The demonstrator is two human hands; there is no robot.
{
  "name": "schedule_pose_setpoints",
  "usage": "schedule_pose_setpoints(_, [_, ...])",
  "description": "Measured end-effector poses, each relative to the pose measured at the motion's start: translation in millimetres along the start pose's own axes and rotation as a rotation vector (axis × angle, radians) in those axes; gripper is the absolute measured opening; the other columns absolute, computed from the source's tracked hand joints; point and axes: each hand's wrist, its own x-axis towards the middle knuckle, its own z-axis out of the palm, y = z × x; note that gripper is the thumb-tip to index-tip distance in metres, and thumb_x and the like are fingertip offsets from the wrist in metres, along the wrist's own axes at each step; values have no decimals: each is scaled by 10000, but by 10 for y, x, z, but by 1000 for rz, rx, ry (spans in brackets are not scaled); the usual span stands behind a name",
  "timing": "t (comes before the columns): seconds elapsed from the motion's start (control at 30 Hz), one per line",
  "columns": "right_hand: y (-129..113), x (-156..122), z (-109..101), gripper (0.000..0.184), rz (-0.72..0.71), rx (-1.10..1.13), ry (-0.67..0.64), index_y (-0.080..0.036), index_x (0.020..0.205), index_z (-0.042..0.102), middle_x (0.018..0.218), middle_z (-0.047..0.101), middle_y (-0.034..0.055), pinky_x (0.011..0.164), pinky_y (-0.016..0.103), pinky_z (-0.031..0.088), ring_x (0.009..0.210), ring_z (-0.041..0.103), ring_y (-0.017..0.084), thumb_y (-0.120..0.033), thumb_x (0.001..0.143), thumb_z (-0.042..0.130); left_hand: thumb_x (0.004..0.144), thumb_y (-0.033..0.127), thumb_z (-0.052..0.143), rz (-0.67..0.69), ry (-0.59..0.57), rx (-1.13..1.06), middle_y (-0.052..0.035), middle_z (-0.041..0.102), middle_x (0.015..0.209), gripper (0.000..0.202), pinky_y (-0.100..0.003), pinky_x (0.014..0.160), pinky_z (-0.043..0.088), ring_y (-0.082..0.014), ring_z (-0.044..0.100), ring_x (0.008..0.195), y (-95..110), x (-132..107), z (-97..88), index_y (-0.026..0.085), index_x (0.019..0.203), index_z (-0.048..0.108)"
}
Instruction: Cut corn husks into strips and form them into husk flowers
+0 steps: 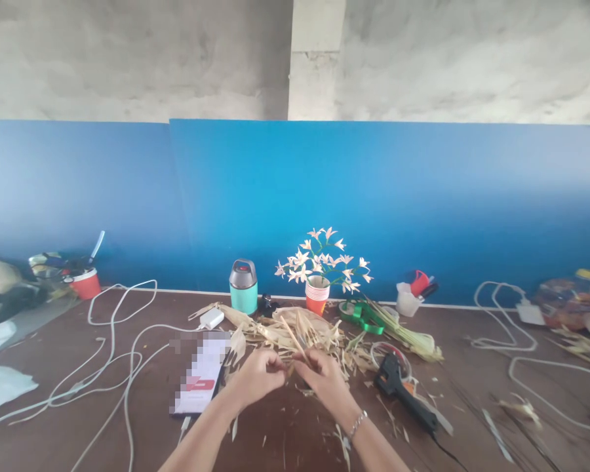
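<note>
Blue board (373, 196) backs a brown table (78, 419), and white cables (118, 354) loop over the table's left half. A heap of pale dried husk (275, 328) lies mid-table. The left hand (255, 379) and right hand (324, 379) meet at its near edge. Both sets of fingertips are pinched shut on a thin strip (295, 341) that slants up and away over the heap.

A black glue gun (403, 390) lies just right of the right hand, among loose scraps. The strip looks brittle, so I judge that a hard twist between the two pinches could split it. If the gun is hot, husk near its tip could scorch. A forearm could also snag its cord.

Along the board stand several containers:
- A teal flask (243, 286) stands with its lid on.
- An orange paper cup (317, 296) holds a spray of husk flowers (319, 255).
- A white cup (406, 303) holds red and dark items too small to identify.
- A red cup (85, 283) at far left has a pale handle sticking out of it.
</note>
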Motion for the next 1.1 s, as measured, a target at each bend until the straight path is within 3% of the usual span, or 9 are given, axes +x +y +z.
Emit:
schedule_pose_setpoints(0.13, [-38, -2, 16, 230, 114, 205, -41, -171, 573, 527, 466, 384, -73, 433, 208, 224, 440, 310, 69, -359, 682, 605, 665, 152, 511, 41, -24, -110, -2, 646, 627, 162, -266, 611, 401, -179, 576, 631, 68, -28, 54, 186, 622, 663])
schedule_pose_setpoints(0.2, [-36, -1, 2, 286, 182, 307, -32, -185, 553, 460, 436, 328, -91, 415, 211, 166, 408, 248, 53, -397, 688, 596, 684, 162, 542, 128, 54, -84, -30, 669, 740, 144, -288, 671, 421, -206, 592, 729, 90, -42, 77, 197, 720, 676])
schedule_pose_setpoints(0.3, [-53, -3, -32, 327, 261, 445, 16, -198, 551, 400, 426, 294, -111, 394, 210, 101, 380, 187, 31, -417, 668, 613, 699, 209, 628, 359, 215, 116, -69, 670, 910, 175, -365, 824, 388, -266, 559, 915, 102, -60, 101, 238, 865, 673])
schedule_pose_setpoints(0.37, [-78, -6, -51, 329, 299, 506, 34, -197, 550, 394, 429, 310, -115, 383, 206, 78, 366, 174, 19, -397, 637, 640, 750, 244, 616, 466, 247, 286, -71, 672, 928, 161, -405, 860, 341, -285, 535, 953, 94, -69, 110, 267, 901, 668])
schedule_pose_setpoints(0.6, [-102, -12, -61, 315, 362, 622, 12, -182, 532, 433, 419, 368, -107, 361, 195, 59, 339, 158, 2, -356, 592, 688, 875, 212, 471, 601, 284, 602, -63, 683, 958, 230, -396, 861, 295, -256, 550, 969, 50, -117, 127, 295, 979, 659])
schedule_pose_setpoints(0.7, [-106, -21, -70, 336, 340, 644, -24, -179, 533, 433, 419, 340, -110, 365, 199, 58, 347, 164, 7, -379, 629, 686, 851, 201, 503, 583, 360, 551, -51, 680, 876, 179, -384, 823, 331, -236, 564, 894, 64, -113, 147, 262, 855, 671])
schedule_pose_setpoints(0.8, [-124, -30, -75, 288, 285, 663, -55, -166, 618, 493, 491, 410, -92, 378, 202, 66, 365, 190, 5, -378, 658, 684, 822, 190, 540, 490, 445, 306, -36, 660, 769, 141, -351, 768, 392, -212, 572, 813, 71, -69, 172, 218, 728, 641])
schedule_pose_setpoints(0.93, [-113, -34, -58, 277, 249, 581, -65, -158, 602, 503, 454, 358, -99, 390, 209, 74, 377, 194, 12, -360, 665, 681, 809, 191, 550, 404, 369, 79, -25, 645, 687, 168, -306, 705, 445, -188, 586, 733, 46, -8, 191, 198, 653, 611])
schedule_pose_setpoints(1.1, [-69, -19, -47, 283, 294, 575, -40, -173, 551, 471, 407, 314, -108, 380, 221, 48, 357, 147, 17, -360, 675, 643, 762, 170, 599, 458, 412, 246, -53, 674, 869, 123, -352, 776, 430, -225, 579, 863, 36, -39, 178, 209, 872, 636])
